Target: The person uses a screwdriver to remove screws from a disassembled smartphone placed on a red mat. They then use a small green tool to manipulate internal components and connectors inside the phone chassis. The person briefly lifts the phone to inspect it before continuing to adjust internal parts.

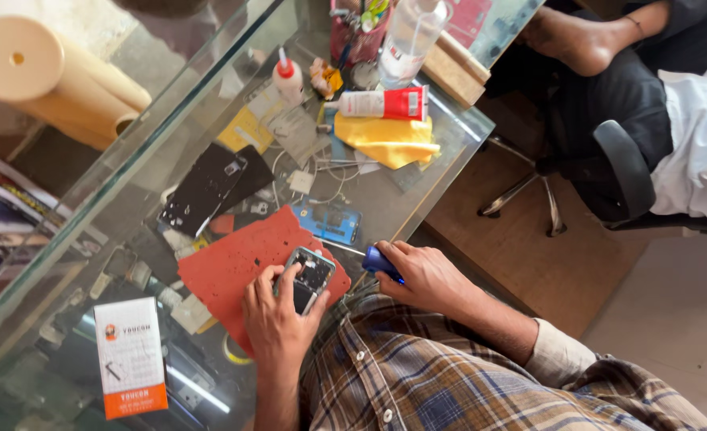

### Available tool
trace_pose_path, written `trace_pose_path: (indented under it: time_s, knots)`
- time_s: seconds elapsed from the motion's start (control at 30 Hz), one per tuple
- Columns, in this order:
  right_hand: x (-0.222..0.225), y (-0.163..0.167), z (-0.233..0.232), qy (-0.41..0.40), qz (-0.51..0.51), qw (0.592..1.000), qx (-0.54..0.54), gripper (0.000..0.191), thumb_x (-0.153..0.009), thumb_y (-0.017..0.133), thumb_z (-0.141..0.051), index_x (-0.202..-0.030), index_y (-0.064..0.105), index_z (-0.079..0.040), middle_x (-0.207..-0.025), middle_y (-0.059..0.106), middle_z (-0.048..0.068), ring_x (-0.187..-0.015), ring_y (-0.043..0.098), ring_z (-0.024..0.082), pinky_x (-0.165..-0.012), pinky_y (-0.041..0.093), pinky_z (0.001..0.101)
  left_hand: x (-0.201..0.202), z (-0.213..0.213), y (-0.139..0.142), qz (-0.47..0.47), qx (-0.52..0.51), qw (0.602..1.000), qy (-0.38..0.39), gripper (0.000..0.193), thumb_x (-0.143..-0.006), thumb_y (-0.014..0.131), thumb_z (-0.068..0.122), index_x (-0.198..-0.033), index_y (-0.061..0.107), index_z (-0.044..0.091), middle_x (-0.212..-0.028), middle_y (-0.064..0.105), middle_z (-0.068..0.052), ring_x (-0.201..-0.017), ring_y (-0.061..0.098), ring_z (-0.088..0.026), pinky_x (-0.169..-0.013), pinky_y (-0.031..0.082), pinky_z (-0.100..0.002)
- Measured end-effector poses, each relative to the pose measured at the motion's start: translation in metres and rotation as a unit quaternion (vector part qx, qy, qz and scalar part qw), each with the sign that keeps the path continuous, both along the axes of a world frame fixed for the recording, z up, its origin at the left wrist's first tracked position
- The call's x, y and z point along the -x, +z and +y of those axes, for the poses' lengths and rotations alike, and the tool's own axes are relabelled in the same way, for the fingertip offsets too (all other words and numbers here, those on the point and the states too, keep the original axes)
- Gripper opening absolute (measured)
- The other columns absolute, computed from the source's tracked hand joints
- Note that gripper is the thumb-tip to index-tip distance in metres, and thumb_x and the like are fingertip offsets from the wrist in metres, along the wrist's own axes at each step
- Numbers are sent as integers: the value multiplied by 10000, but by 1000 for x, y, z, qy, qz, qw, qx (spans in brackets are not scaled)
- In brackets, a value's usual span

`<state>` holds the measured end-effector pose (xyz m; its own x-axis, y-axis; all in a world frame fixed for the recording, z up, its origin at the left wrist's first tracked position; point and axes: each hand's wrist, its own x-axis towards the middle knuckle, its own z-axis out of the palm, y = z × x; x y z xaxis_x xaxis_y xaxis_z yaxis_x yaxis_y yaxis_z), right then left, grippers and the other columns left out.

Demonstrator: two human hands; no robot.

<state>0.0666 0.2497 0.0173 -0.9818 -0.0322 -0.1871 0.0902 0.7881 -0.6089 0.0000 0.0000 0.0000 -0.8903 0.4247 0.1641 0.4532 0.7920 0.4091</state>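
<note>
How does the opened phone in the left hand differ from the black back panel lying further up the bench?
The opened phone is gripped by the left hand over the red mat; the black back panel lies untouched on the glass bench. The phone shows its internals inside a pale frame; the panel is plain black and looks longer. Both are flat, rectangular phone parts.

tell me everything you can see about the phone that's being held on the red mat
The phone is a small rectangular handset with rounded corners and a pale metallic frame. Its back is off, showing dark inner parts. It lies tilted on the red mat, near the mat's right edge. The left hand grips it, fingers wrapped over its lower left side. The right hand, beside it, holds a blue tool and does not touch it.
</note>
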Motion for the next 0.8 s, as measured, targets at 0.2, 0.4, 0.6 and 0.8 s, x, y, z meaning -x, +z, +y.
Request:
trace_pose_path:
  time_s: [0.2, 0.4, 0.6, 0.8]
  knots:
    - [-11, -37, -29, 47, 27, 998, 31, 453, -917, 668, -285, -1248, 557, 3, -946, 686, 216, -763, 679, 426, -636, 535, 524, -10, -11, -38, 45, -54, 997, 34, 495, -764, 876, 322, -1190, 708, 134, -1208, 571, -143, -1080, 567, -376, -920, 477, -525]
    - [19, -28, -78, 69, 35, 996, -32, 496, -898, 681, -308, -1242, 562, 31, -896, 694, 201, -707, 685, 407, -592, 548, 505, 8, -53, -41, 65, -55, 995, 45, 461, -815, 857, 358, -1202, 721, 149, -1248, 566, -150, -1109, 558, -370, -931, 462, -540]
    - [20, -21, -114, 80, 39, 994, -65, 471, -911, 668, -325, -1201, 573, 34, -887, 694, 201, -667, 681, 405, -560, 549, 502, -3, -86, -40, 86, -54, 993, 56, 452, -867, 814, 402, -1237, 713, 163, -1280, 563, -141, -1152, 546, -361, -960, 441, -541]
    - [-3, -22, -133, 54, 13, 994, -95, 443, -940, 637, -342, -1193, 569, 15, -876, 695, 195, -633, 677, 410, -539, 549, 508, -17, -98, -46, 65, -45, 995, 60, 485, -891, 774, 445, -1284, 693, 173, -1285, 552, -122, -1169, 538, -352, -982, 433, -541]
